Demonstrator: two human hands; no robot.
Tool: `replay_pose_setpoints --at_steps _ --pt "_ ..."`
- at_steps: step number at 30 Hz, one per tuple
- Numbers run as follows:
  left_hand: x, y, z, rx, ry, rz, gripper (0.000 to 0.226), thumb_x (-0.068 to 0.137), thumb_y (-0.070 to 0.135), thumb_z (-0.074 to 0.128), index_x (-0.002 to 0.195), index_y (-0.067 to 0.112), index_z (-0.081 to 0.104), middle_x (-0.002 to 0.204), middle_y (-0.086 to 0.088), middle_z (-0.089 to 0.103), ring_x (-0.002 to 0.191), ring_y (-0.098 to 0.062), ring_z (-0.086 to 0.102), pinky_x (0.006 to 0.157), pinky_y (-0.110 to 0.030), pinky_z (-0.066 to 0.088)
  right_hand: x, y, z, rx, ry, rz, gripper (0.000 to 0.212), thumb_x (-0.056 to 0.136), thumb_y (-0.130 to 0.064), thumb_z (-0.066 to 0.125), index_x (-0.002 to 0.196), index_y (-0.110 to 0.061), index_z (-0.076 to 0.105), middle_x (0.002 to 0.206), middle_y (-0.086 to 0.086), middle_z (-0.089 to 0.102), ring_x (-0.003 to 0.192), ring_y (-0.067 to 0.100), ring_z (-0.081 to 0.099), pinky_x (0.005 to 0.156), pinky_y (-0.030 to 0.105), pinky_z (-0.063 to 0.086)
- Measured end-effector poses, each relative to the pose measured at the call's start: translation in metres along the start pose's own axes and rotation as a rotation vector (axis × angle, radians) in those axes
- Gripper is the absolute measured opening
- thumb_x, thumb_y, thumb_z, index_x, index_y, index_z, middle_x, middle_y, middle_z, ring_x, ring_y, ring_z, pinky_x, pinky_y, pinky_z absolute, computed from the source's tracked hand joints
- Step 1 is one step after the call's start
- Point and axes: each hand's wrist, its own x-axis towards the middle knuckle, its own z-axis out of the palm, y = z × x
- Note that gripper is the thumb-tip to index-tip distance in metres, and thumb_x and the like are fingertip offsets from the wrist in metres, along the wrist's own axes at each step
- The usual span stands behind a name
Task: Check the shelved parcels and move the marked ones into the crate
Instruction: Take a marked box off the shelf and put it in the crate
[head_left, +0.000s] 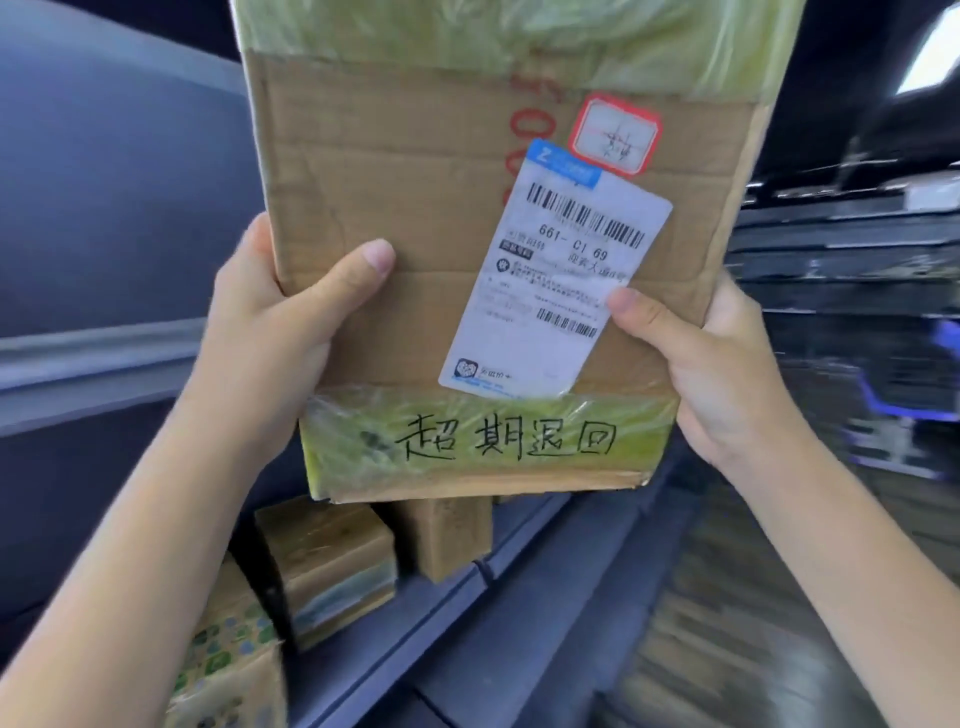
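Note:
A brown cardboard parcel (395, 171) fills the middle of the view, held up close in both hands. It bears a white shipping label with barcodes, a small red-bordered sticker near its upper right, and yellow-green tape at top and bottom. Black handwritten characters run across the lower tape band. My left hand (280, 332) grips the parcel's left edge with the thumb on its front. My right hand (711, 358) grips the right edge, thumb touching the label's right side. No crate is in view.
Below the parcel, a grey metal shelf (519, 597) carries two small taped boxes (327, 566) (447, 535) and a box with a green pattern (228, 665) at the lower left. Dark shelving (841, 270) runs along the right, blurred.

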Motion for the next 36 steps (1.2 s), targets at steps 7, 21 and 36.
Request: replay_pose_setpoints --at_steps 7,21,36 --pt "-0.029 -0.043 0.11 -0.21 -0.163 -0.179 0.042 0.07 0.035 0.069 0.109 0.024 0.058 0.102 0.01 0.072 0.093 -0.009 0.068 0.071 -0.02 0.054 -0.04 -0.017 -0.105 -0.179 0.184 0.066 0.043 0.057 -0.024 0.073 0.099 -0.024 0.062 0.094 -0.008 0.074 0.089 0.011 0.069 0.072 0.023 0.056" --pt "-0.105 -0.081 0.324 -0.303 -0.222 -0.449 0.036 0.072 0.03 0.074 0.104 0.024 0.06 0.1 0.008 0.072 0.091 -0.011 0.068 0.067 -0.02 0.054 -0.076 -0.029 -0.318 -0.305 0.307 0.259 0.034 0.076 0.0 0.067 0.102 -0.022 0.059 0.086 -0.014 0.073 0.084 0.004 0.069 0.065 0.016 0.054" --pt "-0.142 -0.202 0.418 -0.173 -0.212 -0.689 0.053 0.058 0.025 0.081 0.106 0.023 0.058 0.103 0.002 0.07 0.09 -0.011 0.068 0.068 -0.021 0.054 -0.065 0.089 -0.44 -0.315 0.324 0.57 0.032 0.074 0.0 0.069 0.096 -0.023 0.063 0.085 -0.012 0.073 0.083 0.006 0.068 0.071 0.021 0.054"
